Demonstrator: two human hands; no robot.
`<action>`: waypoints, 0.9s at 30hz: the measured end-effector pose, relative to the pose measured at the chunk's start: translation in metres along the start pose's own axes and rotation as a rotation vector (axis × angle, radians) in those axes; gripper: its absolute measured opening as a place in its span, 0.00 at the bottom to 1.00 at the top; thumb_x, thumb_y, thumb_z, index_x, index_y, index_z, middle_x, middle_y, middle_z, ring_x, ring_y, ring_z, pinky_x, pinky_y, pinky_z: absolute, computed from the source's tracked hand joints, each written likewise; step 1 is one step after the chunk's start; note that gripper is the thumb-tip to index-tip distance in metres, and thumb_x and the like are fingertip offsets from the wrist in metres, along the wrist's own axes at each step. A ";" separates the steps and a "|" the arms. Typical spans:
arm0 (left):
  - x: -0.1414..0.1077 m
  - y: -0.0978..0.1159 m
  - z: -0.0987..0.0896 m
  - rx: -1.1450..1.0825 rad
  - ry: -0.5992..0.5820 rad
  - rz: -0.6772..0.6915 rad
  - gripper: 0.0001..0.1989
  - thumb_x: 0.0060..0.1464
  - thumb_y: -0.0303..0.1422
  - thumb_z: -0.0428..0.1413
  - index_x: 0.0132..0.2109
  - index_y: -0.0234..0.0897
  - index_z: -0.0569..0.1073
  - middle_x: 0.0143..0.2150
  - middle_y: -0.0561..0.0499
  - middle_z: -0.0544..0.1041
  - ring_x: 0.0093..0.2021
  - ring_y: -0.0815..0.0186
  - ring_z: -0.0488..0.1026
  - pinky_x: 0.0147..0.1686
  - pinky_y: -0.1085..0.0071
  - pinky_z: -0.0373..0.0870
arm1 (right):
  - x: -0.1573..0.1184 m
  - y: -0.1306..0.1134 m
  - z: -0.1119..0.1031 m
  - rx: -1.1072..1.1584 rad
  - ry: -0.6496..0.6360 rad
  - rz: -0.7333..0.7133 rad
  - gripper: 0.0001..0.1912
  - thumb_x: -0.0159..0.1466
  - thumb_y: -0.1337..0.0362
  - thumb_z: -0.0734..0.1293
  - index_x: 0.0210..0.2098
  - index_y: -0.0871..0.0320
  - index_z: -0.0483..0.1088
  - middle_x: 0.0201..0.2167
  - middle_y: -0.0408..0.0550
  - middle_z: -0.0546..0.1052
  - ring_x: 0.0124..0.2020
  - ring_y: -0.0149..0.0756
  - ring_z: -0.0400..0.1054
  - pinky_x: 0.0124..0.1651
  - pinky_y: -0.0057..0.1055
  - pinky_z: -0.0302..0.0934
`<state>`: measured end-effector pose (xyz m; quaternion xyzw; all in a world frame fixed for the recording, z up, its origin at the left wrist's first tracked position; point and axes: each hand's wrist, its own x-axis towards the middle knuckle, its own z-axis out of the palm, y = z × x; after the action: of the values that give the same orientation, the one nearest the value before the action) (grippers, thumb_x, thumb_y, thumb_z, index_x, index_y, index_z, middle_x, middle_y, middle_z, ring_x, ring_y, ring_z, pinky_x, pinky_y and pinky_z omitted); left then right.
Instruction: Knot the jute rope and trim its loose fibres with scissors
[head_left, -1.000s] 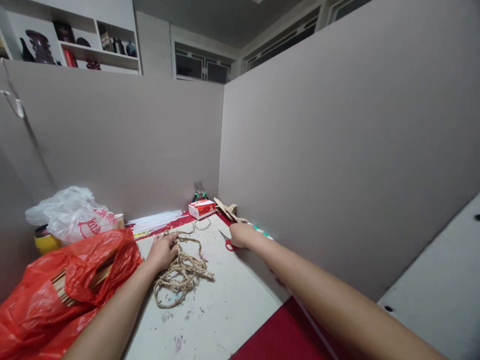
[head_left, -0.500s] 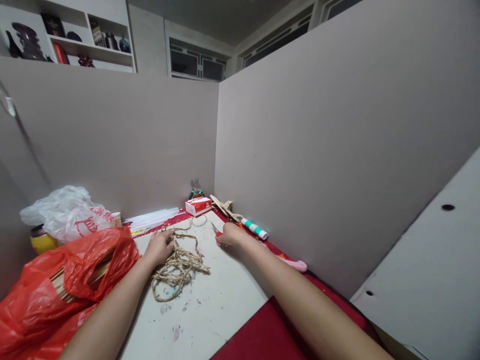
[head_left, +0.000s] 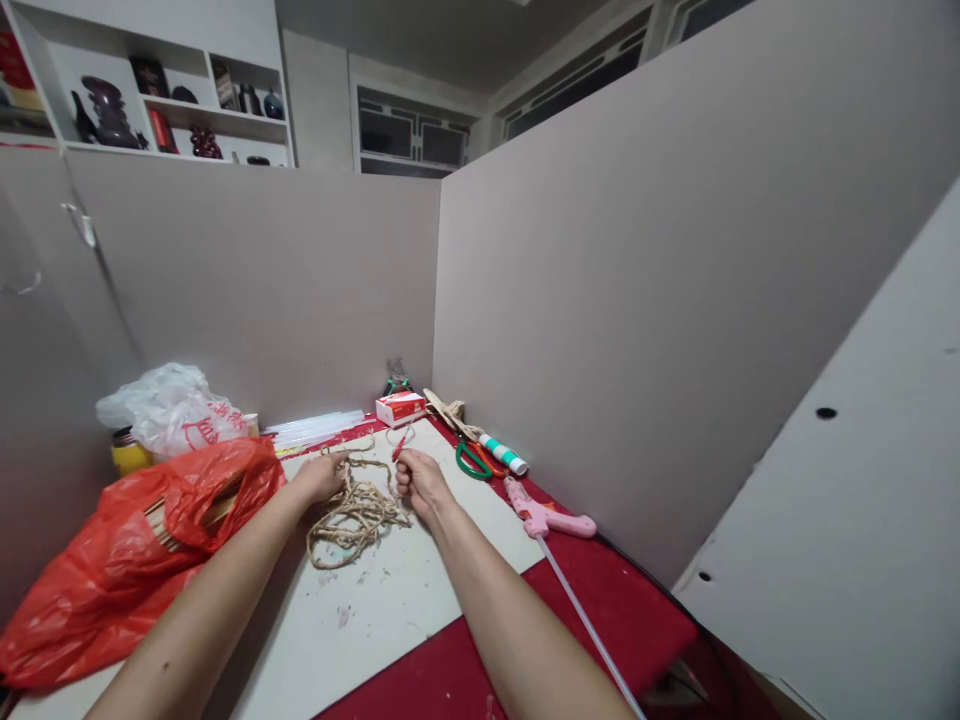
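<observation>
Right hand (head_left: pixel 424 486) and red scissors (head_left: pixel 399 447) have swung left since the earlier frame, now beside the rope (head_left: pixel 360 515).

The rope lies in a loose tangle on a pale board (head_left: pixel 394 592). At its far left edge, the left hand (head_left: pixel 321 477) appears to pinch a strand. Just right of the rope, the right hand's fingers curl round the scissors; blades are indistinct. Holding the strand taut and apart from the loops would probably suit careful handling. Farther right lies a pink glue gun (head_left: pixel 538 516); left, a red bag (head_left: pixel 135 560).

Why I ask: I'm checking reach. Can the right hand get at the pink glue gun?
Probably yes: the way to the pink glue gun looks free, though the right hand holds something red.
</observation>
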<state>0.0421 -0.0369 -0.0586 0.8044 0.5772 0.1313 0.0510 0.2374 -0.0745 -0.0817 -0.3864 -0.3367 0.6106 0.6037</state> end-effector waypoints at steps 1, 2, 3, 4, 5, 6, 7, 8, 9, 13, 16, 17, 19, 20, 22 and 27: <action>-0.003 0.000 -0.007 -0.002 0.005 -0.017 0.22 0.51 0.31 0.51 0.54 0.43 0.72 0.53 0.48 0.76 0.52 0.59 0.71 0.52 0.67 0.63 | 0.003 -0.001 -0.003 0.033 0.005 -0.009 0.14 0.44 0.62 0.67 0.24 0.56 0.56 0.15 0.32 0.59 0.14 0.19 0.49 0.16 0.19 0.40; -0.007 0.001 -0.013 -0.002 0.016 -0.032 0.21 0.51 0.30 0.50 0.54 0.43 0.72 0.52 0.47 0.76 0.52 0.59 0.72 0.51 0.68 0.64 | 0.006 -0.002 -0.006 0.059 0.010 -0.012 0.14 0.44 0.62 0.67 0.24 0.56 0.57 0.15 0.32 0.59 0.14 0.19 0.49 0.16 0.19 0.40; -0.012 0.002 -0.019 -0.001 0.033 -0.045 0.22 0.52 0.30 0.49 0.54 0.42 0.72 0.52 0.47 0.76 0.52 0.59 0.72 0.51 0.68 0.64 | 0.008 -0.002 -0.007 0.079 0.013 -0.011 0.14 0.44 0.62 0.68 0.24 0.56 0.57 0.15 0.31 0.59 0.13 0.19 0.49 0.16 0.19 0.40; -0.018 0.003 -0.025 0.003 0.052 -0.055 0.23 0.52 0.28 0.48 0.55 0.41 0.71 0.53 0.46 0.75 0.53 0.59 0.71 0.52 0.68 0.64 | 0.010 -0.001 -0.008 0.095 0.015 -0.007 0.14 0.44 0.63 0.68 0.25 0.56 0.58 0.14 0.31 0.59 0.13 0.19 0.49 0.16 0.19 0.40; -0.026 0.006 -0.029 0.008 0.071 -0.061 0.25 0.51 0.26 0.48 0.56 0.40 0.70 0.55 0.46 0.74 0.54 0.59 0.70 0.53 0.68 0.63 | 0.011 0.000 -0.009 0.107 0.014 -0.002 0.14 0.44 0.63 0.68 0.25 0.56 0.58 0.14 0.31 0.59 0.13 0.19 0.49 0.16 0.20 0.40; -0.034 0.010 -0.031 0.012 0.093 -0.061 0.27 0.50 0.24 0.47 0.58 0.39 0.69 0.57 0.47 0.72 0.56 0.60 0.68 0.55 0.68 0.61 | 0.012 0.001 -0.008 0.117 0.013 0.003 0.13 0.44 0.63 0.68 0.24 0.56 0.58 0.14 0.31 0.59 0.13 0.20 0.49 0.15 0.20 0.40; -0.044 0.014 -0.032 0.013 0.119 -0.056 0.30 0.48 0.22 0.47 0.59 0.38 0.67 0.59 0.47 0.70 0.58 0.61 0.66 0.57 0.67 0.59 | 0.012 0.003 -0.008 0.125 0.011 0.006 0.13 0.44 0.63 0.68 0.24 0.56 0.58 0.14 0.32 0.59 0.13 0.20 0.49 0.15 0.20 0.40; -0.055 0.020 -0.031 0.009 0.146 -0.043 0.32 0.46 0.20 0.46 0.60 0.38 0.66 0.60 0.48 0.69 0.60 0.62 0.64 0.59 0.67 0.57 | 0.012 0.005 -0.008 0.132 0.010 0.007 0.13 0.44 0.63 0.68 0.24 0.56 0.58 0.14 0.32 0.60 0.13 0.20 0.50 0.15 0.20 0.40; -0.067 0.026 -0.027 -0.005 0.195 -0.022 0.33 0.45 0.19 0.46 0.60 0.37 0.65 0.61 0.48 0.68 0.61 0.62 0.62 0.60 0.65 0.56 | 0.013 0.006 -0.008 0.137 0.010 0.007 0.13 0.44 0.64 0.68 0.24 0.56 0.58 0.14 0.32 0.60 0.13 0.20 0.50 0.15 0.20 0.40; -0.117 0.052 0.004 -0.040 0.267 0.065 0.27 0.54 0.26 0.45 0.61 0.35 0.64 0.62 0.43 0.65 0.63 0.58 0.59 0.62 0.58 0.53 | 0.013 0.006 -0.009 0.153 0.020 -0.011 0.13 0.44 0.63 0.68 0.24 0.56 0.58 0.15 0.32 0.59 0.14 0.21 0.50 0.15 0.20 0.41; -0.143 0.066 0.030 -0.002 0.165 0.054 0.26 0.59 0.38 0.45 0.64 0.37 0.61 0.65 0.41 0.60 0.65 0.55 0.54 0.62 0.52 0.48 | 0.012 0.003 -0.011 0.156 0.018 -0.030 0.13 0.45 0.63 0.68 0.25 0.56 0.58 0.14 0.32 0.59 0.14 0.21 0.50 0.15 0.20 0.41; -0.148 0.069 0.035 0.025 0.131 0.048 0.26 0.60 0.40 0.45 0.64 0.39 0.60 0.66 0.42 0.59 0.66 0.54 0.52 0.63 0.51 0.45 | 0.010 0.002 -0.011 0.154 0.015 -0.037 0.13 0.45 0.62 0.68 0.25 0.56 0.58 0.14 0.32 0.59 0.14 0.21 0.50 0.15 0.20 0.41; -0.153 0.073 0.041 0.070 0.099 0.043 0.27 0.60 0.42 0.43 0.64 0.42 0.59 0.66 0.43 0.58 0.66 0.54 0.51 0.63 0.50 0.42 | 0.008 0.002 -0.011 0.147 0.004 -0.048 0.13 0.45 0.62 0.68 0.25 0.56 0.58 0.14 0.31 0.59 0.14 0.21 0.51 0.15 0.20 0.41; -0.154 0.074 0.041 0.088 0.094 0.045 0.26 0.61 0.43 0.42 0.64 0.42 0.59 0.67 0.43 0.58 0.67 0.54 0.50 0.63 0.51 0.41 | 0.007 0.002 -0.010 0.142 -0.004 -0.053 0.13 0.45 0.62 0.68 0.25 0.56 0.58 0.14 0.31 0.59 0.14 0.21 0.51 0.16 0.19 0.41; -0.154 0.075 0.039 0.110 0.093 0.048 0.26 0.61 0.43 0.41 0.64 0.42 0.59 0.67 0.43 0.58 0.67 0.55 0.51 0.63 0.52 0.41 | 0.005 0.002 -0.009 0.129 -0.026 -0.062 0.13 0.45 0.63 0.68 0.25 0.56 0.58 0.14 0.31 0.59 0.14 0.20 0.51 0.16 0.19 0.42; -0.153 0.076 0.035 0.128 0.093 0.045 0.27 0.61 0.43 0.41 0.64 0.42 0.59 0.66 0.43 0.58 0.66 0.55 0.51 0.63 0.52 0.42 | 0.002 0.004 -0.005 0.078 -0.082 -0.080 0.12 0.45 0.62 0.68 0.24 0.57 0.60 0.13 0.32 0.60 0.13 0.21 0.52 0.15 0.19 0.42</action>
<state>0.0749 -0.2033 -0.0978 0.8117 0.5680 0.1325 -0.0305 0.2401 -0.0731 -0.0880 -0.3234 -0.3525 0.6140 0.6278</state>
